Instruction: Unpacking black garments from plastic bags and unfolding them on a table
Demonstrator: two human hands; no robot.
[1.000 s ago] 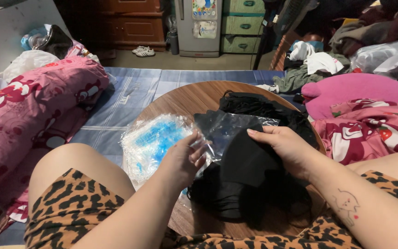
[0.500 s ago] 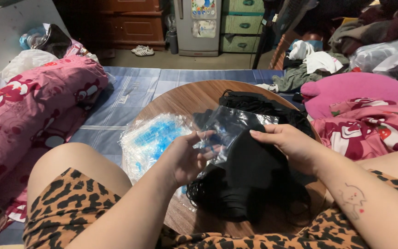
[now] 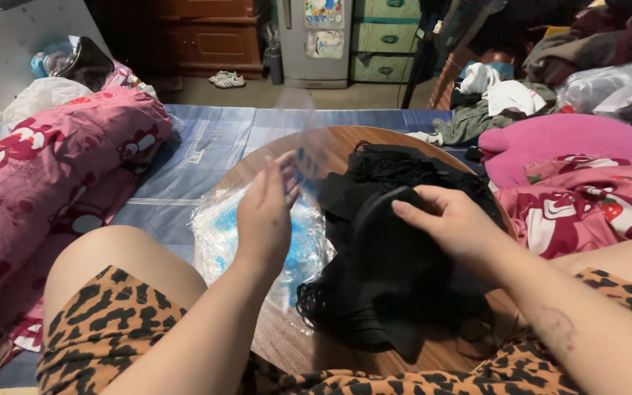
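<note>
We see our left hand [image 3: 266,212] raised edge-on over the round wooden table [image 3: 272,157], fingers straight and close together, thumb side up. It pinches a clear plastic bag [image 3: 309,139] w/ its fingertips; the bag stands up from the hand toward the far side, nearly see-through, so the exact grip pt is hard to make out. Our right hand [image 3: 451,223] rests on a pile of black garments [image 3: 396,271], fingers curled round a folded black piece at the top of the pile, thumb pressing on it. The 2 hands are near each other but apart.

The black pile sits on the centre-right of the table, near us, w/ more black fabric behind it toward the far rim. Just left of the pile, under the left hand, lies a stack of clear packets w/ blue contents [image 3: 221,234], touching the table's left edge.

Our knees in leopard-print shorts [image 3: 104,329] frame the near side. Left of the table lies a pink printed pillow [image 3: 45,161] on a blue mat [image 3: 206,153]; right is a plain pink cushion [image 3: 565,139] and another pink printed one [image 3: 594,208]. Far off stand a small fridge [image 3: 312,33] and green drawers [image 3: 385,36].
</note>
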